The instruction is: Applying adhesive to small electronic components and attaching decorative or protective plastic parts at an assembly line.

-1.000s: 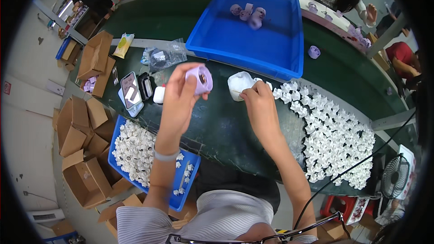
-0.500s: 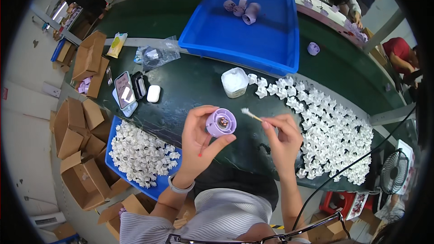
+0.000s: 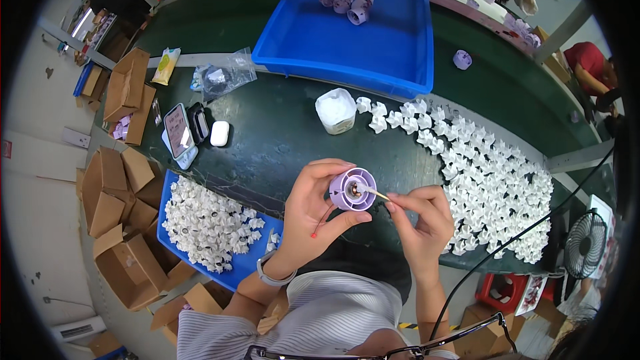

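Observation:
My left hand [image 3: 317, 210] is closed round a purple cylindrical plastic housing [image 3: 341, 191], its open end turned up and to the right. Copper-coloured metal parts show inside it, and a thin red wire hangs by my palm. Between thumb and fingertips my right hand [image 3: 425, 222] pinches a cotton swab [image 3: 380, 194]. The swab's whitish tip is inside the housing's opening, close to the metal parts; whether it touches them I cannot tell. Beyond my hands stands a white-filled tub [image 3: 335, 111], its filling looking like grease or paste.
Many white pinwheel-shaped parts [image 3: 497, 187] cover the table's right side. More fill a blue tray [image 3: 247, 273] at lower left. A large blue bin [image 3: 347, 53] holds several purple housings. Phone [image 3: 178, 132], earbud case [image 3: 219, 133] and cartons lie left; a black cable crosses at right.
My right hand has brought the swab's tip into the purple housing. My left hand has moved slightly right with the housing. Across the bench, a person's hand is now raised.

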`<state>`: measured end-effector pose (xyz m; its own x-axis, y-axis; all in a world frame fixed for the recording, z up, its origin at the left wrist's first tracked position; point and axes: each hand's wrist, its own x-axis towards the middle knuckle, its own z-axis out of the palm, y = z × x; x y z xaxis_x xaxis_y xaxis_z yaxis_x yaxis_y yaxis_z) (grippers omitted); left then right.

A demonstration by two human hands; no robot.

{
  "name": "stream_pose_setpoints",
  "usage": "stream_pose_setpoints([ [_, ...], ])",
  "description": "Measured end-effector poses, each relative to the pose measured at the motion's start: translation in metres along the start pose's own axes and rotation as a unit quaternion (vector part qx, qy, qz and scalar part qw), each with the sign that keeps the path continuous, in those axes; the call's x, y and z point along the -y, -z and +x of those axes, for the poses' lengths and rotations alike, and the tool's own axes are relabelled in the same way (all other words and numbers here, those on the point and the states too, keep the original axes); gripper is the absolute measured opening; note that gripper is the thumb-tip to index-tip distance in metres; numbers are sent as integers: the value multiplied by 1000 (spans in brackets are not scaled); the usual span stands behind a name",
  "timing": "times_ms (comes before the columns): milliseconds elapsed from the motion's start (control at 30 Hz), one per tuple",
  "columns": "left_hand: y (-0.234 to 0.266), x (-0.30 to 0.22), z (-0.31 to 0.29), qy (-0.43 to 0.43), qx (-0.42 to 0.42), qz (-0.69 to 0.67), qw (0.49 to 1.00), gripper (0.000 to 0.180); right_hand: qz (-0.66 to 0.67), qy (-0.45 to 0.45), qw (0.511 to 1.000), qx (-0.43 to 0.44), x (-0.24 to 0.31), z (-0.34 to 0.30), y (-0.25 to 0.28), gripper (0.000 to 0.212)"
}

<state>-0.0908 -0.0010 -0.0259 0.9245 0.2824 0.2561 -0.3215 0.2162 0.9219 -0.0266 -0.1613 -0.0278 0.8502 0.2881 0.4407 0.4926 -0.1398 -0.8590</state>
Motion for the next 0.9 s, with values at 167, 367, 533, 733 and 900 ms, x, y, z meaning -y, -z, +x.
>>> stream_pose_setpoints([
  [167,0,0,-2,5,3,6,1000,61,-19,17,999,29,4,-2,5,22],
  [367,-1,-4,-3,13,2,10,1000,59,105,-114,987,-38,-18,11,-5,4],
  [533,1,-5,-5,45,-42,-4,998,61,36,-193,980,-9,-60,53,-18,20],
  [733,7,-3,-11,36,-44,21,998,56,-120,44,991,35,-102,72,-52,33],
  [900,12,2,-18,53,-66,-1,996,54,-133,-23,991,21,-115,59,-69,39],
])
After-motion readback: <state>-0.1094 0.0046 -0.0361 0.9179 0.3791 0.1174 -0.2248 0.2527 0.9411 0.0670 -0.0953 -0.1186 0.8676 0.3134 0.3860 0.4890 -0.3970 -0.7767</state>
